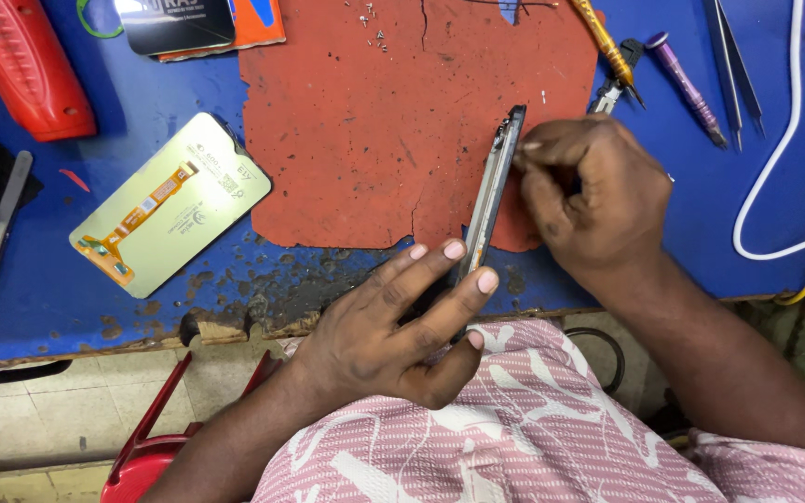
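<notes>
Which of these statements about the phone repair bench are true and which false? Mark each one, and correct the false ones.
1. The left hand holds the lower end of the thin dark phone frame. True.
2. The right hand lies flat and open on the bench. False: it is curled closed against the frame's upper edge.
3. The pale yellow-green screen panel with an orange ribbon cable lies on the worn blue bench top. True.
4. The frame lies flat on the torn red mat. False: it is held on edge.
5. The purple-handled screwdriver is in the right hand. False: it lies on the bench.
</notes>
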